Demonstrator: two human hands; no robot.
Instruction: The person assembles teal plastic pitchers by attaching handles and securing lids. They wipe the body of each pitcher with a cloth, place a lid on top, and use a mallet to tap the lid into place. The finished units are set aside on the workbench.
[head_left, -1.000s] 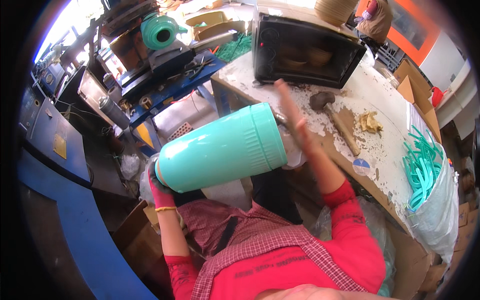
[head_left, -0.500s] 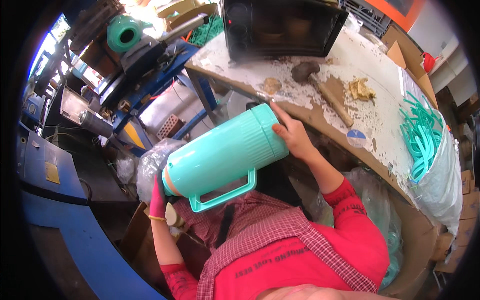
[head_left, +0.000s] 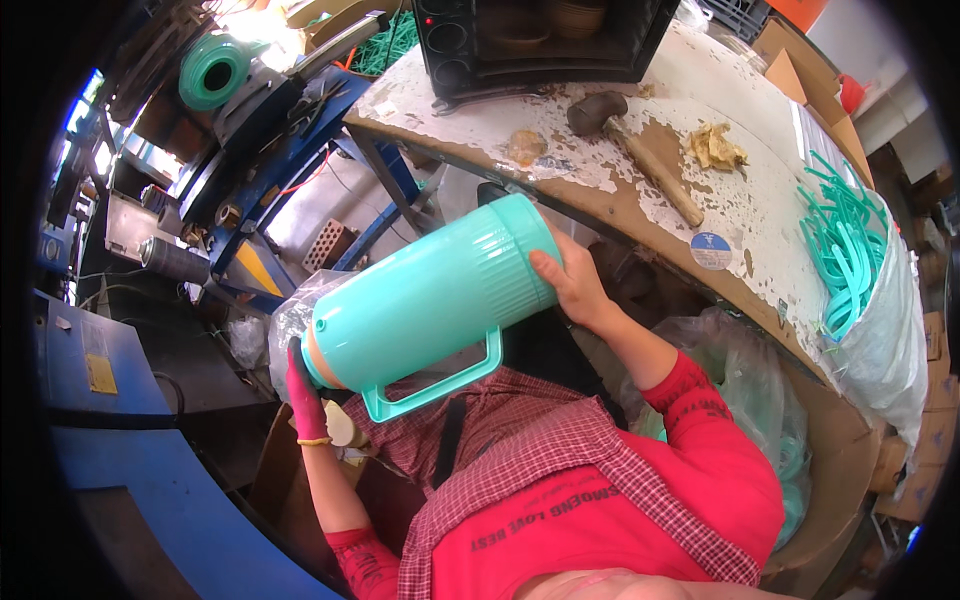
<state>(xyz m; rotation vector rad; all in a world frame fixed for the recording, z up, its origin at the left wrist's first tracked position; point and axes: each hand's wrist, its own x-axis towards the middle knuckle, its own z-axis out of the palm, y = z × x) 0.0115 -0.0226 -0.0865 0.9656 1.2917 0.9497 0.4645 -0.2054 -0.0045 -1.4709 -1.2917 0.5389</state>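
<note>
A turquoise plastic thermos jug (head_left: pixel 430 289) lies nearly on its side in front of my body, its right end raised a little. The loop handle (head_left: pixel 437 385) points down toward my apron. At the ribbed right end, my bare right hand (head_left: pixel 574 275) grips the rim, with some fingers hidden behind it. My left hand (head_left: pixel 306 390), in a pink glove, holds the left end, next to an orange-tan band (head_left: pixel 322 361). Most of the gloved fingers are out of sight behind that end.
Ahead stands a worn white table (head_left: pixel 600 180) with a hammer (head_left: pixel 635 155), a crumpled yellowish lump (head_left: pixel 716 147) and a black oven (head_left: pixel 545 45). A white sack (head_left: pixel 878 365) of turquoise strips (head_left: pixel 845 255) is at right. Blue machinery (head_left: pixel 110 360) fills the left side.
The whole view has shifted slightly, so the table and oven sit farther left and higher. The jug appears a little farther left, still held at both ends.
</note>
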